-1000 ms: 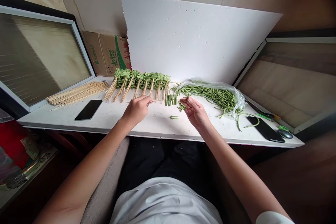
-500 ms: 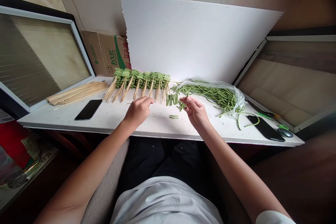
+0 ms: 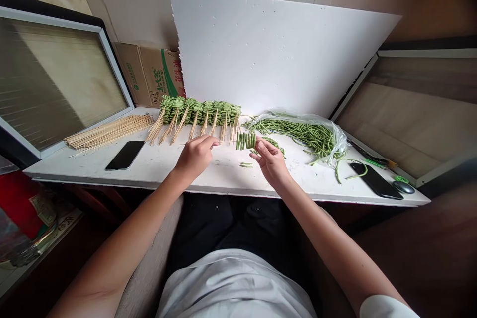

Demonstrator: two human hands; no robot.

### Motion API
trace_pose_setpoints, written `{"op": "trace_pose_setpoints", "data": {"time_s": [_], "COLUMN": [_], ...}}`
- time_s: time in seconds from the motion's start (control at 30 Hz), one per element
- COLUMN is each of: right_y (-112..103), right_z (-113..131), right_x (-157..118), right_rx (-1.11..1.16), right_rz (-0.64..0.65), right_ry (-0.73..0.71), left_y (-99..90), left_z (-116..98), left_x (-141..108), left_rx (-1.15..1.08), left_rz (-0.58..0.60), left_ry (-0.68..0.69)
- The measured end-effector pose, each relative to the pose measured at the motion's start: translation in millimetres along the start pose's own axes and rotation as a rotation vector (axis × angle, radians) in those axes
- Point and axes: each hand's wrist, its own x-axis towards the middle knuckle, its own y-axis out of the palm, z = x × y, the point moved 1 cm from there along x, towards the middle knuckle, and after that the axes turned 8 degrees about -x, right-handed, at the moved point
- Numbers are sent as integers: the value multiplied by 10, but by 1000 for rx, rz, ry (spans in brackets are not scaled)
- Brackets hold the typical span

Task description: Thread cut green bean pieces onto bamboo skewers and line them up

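Note:
A thin bamboo skewer (image 3: 226, 142) runs level above the table, its rear part pinched in my left hand (image 3: 196, 156). Several short green bean pieces (image 3: 245, 141) are threaded crosswise in a row along it. At the right end of that row, my right hand (image 3: 271, 160) has thumb and fingers closed on the last bean piece, which the fingers partly cover. Cut bean pieces (image 3: 275, 144) lie in a small heap behind my right hand, partly hidden by it. A couple of loose pieces (image 3: 246, 164) rest on the white table (image 3: 219, 174) below the skewer.
Finished bean skewers (image 3: 201, 112) are stacked at the back. Bare skewers (image 3: 112, 130) lie left, near a phone (image 3: 124, 155). Long beans (image 3: 309, 134) spill from a plastic bag (image 3: 338, 139) on the right, near another phone (image 3: 376, 181). A white board (image 3: 279, 54) leans behind.
My right hand has moved slightly left along the skewer, pushing a bean piece up against the row. More of the heap behind it now shows. My left hand stays nearly still.

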Motion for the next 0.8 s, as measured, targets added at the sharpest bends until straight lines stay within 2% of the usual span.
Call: {"op": "trace_pose_setpoints", "data": {"time_s": [0.1, 0.17, 0.3, 0.4, 0.5, 0.63, 0.8], "right_y": [-160, -287, -472, -518, -505, -449, -408], "right_z": [77, 78, -89, -265, -355, -349, -307], "right_x": [102, 181, 282, 289, 260, 220, 217], "right_rx": [-137, -372, -913, -1134, -1205, -1206, -1083], "right_rz": [70, 123, 230, 291, 338, 319, 280], "right_ry": [-57, -118, -318, -391, -401, -414, -391], "left_y": [-17, -16, 1, 9, 9, 15, 25], "left_z": [41, 64, 95, 104, 109, 112, 110], "left_x": [4, 3, -7, -12, -13, -16, -26], "left_rx": [-12, 0, 8, -2, -16, -14, -14], "left_rz": [2, 3, 7, 24, 37, 43, 45], "left_ry": [-46, -62, -65, -68, -82, -83, -77]}}
